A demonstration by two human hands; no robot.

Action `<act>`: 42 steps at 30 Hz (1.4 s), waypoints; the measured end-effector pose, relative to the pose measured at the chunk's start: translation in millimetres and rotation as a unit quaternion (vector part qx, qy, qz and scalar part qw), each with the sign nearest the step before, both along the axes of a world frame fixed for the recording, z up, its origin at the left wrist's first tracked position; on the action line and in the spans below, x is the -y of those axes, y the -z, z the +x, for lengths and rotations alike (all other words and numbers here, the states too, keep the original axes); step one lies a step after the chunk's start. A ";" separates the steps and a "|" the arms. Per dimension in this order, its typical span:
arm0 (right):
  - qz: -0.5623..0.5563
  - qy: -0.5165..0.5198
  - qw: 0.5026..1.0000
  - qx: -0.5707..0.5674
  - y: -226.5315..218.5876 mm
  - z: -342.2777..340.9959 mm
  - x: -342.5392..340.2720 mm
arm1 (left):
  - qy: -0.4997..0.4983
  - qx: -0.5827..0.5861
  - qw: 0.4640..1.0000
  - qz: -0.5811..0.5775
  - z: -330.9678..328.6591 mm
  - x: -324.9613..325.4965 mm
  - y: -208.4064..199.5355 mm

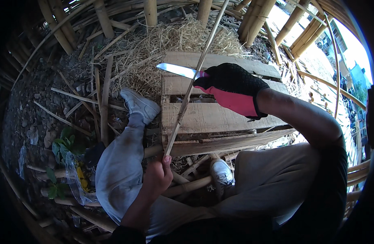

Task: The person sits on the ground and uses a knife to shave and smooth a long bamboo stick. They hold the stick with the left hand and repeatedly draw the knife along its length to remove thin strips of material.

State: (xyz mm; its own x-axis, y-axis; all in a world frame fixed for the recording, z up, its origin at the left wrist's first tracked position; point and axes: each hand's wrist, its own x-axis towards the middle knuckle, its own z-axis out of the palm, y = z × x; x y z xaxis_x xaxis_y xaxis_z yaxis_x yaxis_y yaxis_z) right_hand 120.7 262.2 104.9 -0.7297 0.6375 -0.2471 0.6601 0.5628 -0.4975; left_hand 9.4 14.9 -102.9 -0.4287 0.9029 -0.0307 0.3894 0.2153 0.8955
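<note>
While the gloved right hand (233, 90) is gripping a knife (178, 70) with its blade pointing left, the bare left hand (157, 175), closer to the body, is pinching a long bamboo strip (184, 107) that is slanting away and slightly rightward, crossing the blade just left of the right hand, the nearer one to that crossing; beneath, a slatted wooden desk (221, 117) is standing, with straw (144, 61) lying beyond

One knife (176, 70); one glove (234, 87); one held strip (183, 109); two shoes (140, 106); one slatted platform (223, 118).
</note>
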 end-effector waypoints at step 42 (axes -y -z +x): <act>0.386 -0.103 0.902 0.162 74.7 5.9 -58.7 | 0.099 0.628 0.760 -0.138 -36.2 48.9 -86.1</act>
State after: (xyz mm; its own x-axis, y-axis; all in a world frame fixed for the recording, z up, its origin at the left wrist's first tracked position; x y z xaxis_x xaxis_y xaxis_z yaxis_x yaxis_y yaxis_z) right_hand 126.6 320.9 30.2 -0.8220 0.5695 -0.0095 0.5415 0.7866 0.2967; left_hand -26.8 -34.0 -16.8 0.2373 0.8309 -0.5032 -0.6853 0.5104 0.5196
